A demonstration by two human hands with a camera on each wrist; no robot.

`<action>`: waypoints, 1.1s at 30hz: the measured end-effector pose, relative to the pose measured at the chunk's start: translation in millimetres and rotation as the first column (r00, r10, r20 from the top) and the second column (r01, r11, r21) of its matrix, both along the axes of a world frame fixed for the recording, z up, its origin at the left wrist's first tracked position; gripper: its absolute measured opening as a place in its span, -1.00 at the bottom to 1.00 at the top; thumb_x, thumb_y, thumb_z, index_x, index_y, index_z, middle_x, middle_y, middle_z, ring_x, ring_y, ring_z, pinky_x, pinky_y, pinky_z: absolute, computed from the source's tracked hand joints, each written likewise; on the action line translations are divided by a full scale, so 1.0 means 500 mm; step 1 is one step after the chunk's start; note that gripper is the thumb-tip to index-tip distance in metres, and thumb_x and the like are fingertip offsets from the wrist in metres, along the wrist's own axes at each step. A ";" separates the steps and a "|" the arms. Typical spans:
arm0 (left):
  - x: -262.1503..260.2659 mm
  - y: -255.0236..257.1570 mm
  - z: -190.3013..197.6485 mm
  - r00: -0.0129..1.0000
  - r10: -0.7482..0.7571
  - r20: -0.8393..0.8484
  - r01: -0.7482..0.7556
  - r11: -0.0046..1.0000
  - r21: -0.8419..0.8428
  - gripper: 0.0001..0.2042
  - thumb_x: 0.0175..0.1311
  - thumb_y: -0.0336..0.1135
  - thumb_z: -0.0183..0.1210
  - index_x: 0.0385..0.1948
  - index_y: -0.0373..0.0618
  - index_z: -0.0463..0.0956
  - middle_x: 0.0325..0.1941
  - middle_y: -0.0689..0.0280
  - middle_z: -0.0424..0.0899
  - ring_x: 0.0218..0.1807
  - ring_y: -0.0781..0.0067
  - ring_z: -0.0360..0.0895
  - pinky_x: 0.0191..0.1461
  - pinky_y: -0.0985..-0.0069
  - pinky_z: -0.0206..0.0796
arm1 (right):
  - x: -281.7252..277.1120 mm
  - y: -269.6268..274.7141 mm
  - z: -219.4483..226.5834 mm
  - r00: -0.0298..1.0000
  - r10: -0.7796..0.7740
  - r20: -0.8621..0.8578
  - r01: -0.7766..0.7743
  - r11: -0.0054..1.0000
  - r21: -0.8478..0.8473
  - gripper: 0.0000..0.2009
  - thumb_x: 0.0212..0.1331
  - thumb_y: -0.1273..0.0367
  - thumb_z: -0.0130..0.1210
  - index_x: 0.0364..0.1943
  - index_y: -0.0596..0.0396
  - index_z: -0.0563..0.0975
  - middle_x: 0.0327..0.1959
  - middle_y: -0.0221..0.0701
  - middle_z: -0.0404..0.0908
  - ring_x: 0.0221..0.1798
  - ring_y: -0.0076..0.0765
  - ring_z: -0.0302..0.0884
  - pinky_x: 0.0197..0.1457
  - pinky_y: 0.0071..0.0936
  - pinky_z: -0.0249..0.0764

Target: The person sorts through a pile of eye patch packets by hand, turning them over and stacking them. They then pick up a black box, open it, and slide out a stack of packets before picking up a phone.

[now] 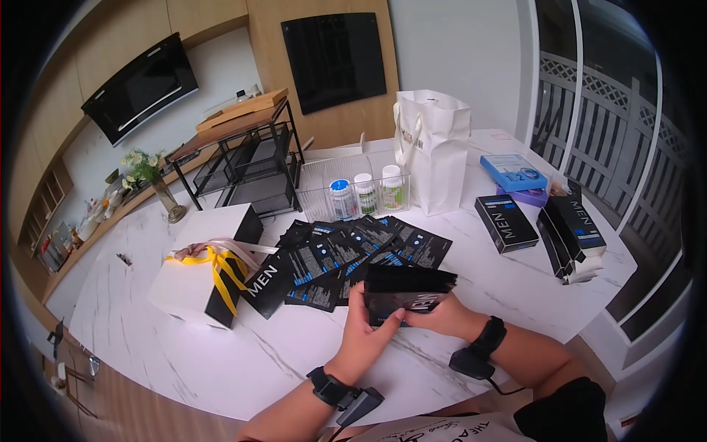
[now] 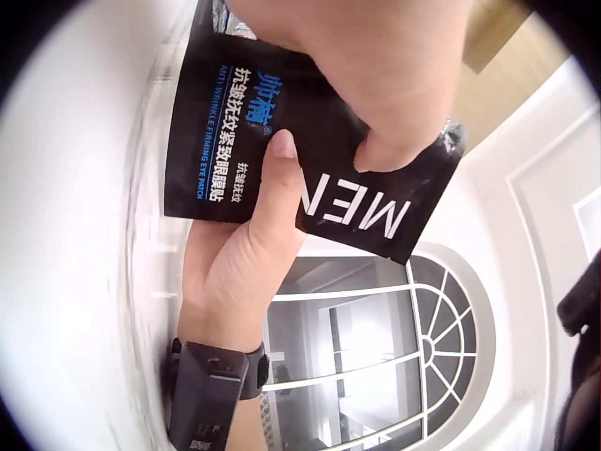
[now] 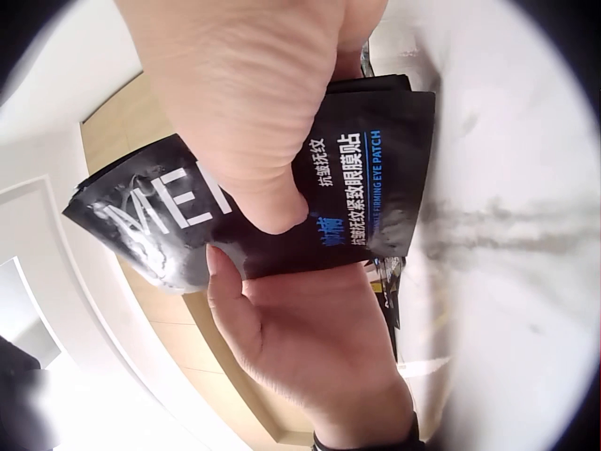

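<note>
Both hands hold a stack of black eye patch sachets (image 1: 406,281) over the near part of the table, with "MEN" on the front one. My left hand (image 1: 363,333) grips the stack's left side, its thumb across the front sachet. From the other side my right hand (image 1: 447,320) grips it too, with its thumb on the printed face. In the left wrist view the front sachet (image 2: 211,122) shows white and blue lettering. The right wrist view shows several layers at the edge of the sachets (image 3: 399,188). Beyond the hands, more black sachets (image 1: 324,269) lie spread in an overlapping pile.
Left of the pile sits a white box (image 1: 188,269) with yellow and pink ribbons (image 1: 221,265). A clear organizer (image 1: 313,193) with bottles and a white paper bag (image 1: 442,155) stand behind. At right are a black MEN box (image 1: 507,223), an opened one (image 1: 571,236) and a blue box (image 1: 513,172).
</note>
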State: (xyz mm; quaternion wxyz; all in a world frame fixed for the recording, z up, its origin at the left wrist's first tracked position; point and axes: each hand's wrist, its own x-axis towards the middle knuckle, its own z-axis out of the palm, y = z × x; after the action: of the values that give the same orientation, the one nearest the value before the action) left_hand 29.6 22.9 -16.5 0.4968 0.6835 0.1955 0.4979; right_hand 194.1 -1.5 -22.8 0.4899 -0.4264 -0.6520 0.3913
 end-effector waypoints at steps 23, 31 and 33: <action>-0.036 0.036 0.046 0.894 -0.433 -0.112 0.412 0.895 -0.170 -0.17 -0.19 -0.54 0.28 0.24 -0.14 0.02 0.25 0.18 0.19 0.21 0.38 0.21 0.24 0.44 0.08 | 0.018 0.014 -0.024 0.955 0.296 0.011 -0.292 0.949 -0.118 -0.67 -0.07 0.35 0.19 -0.17 0.14 0.47 -0.31 -0.33 0.56 -0.24 -0.48 0.45 -0.12 -0.52 0.37; -0.062 0.015 0.024 0.906 -0.393 -0.154 0.287 0.840 -0.460 -0.28 -0.18 -0.34 0.33 0.12 -0.23 0.17 0.10 0.25 0.36 0.10 0.43 0.29 0.19 0.47 0.11 | 0.028 0.003 0.001 0.869 0.495 0.004 -0.475 0.835 -0.277 -0.58 -0.05 0.41 0.21 -0.04 0.15 0.40 -0.20 -0.40 0.53 -0.14 -0.53 0.40 -0.01 -0.56 0.34; -0.053 0.006 0.037 0.804 -0.582 0.124 0.561 0.671 -0.484 -0.13 -0.28 -0.23 0.39 0.18 -0.22 0.09 0.20 0.19 0.25 0.16 0.36 0.26 0.24 0.43 0.06 | 0.024 -0.008 0.016 0.748 0.613 -0.252 -0.663 0.673 -0.328 -0.53 -0.03 0.37 0.22 0.00 0.22 0.36 -0.08 -0.37 0.47 -0.02 -0.48 0.36 0.10 -0.54 0.28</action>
State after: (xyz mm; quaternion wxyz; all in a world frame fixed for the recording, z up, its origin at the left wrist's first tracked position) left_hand 3.0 25.7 1.8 0.7820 0.5679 0.1035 0.2352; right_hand 206.3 -5.5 -14.5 0.2633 -0.2371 -0.6350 0.6865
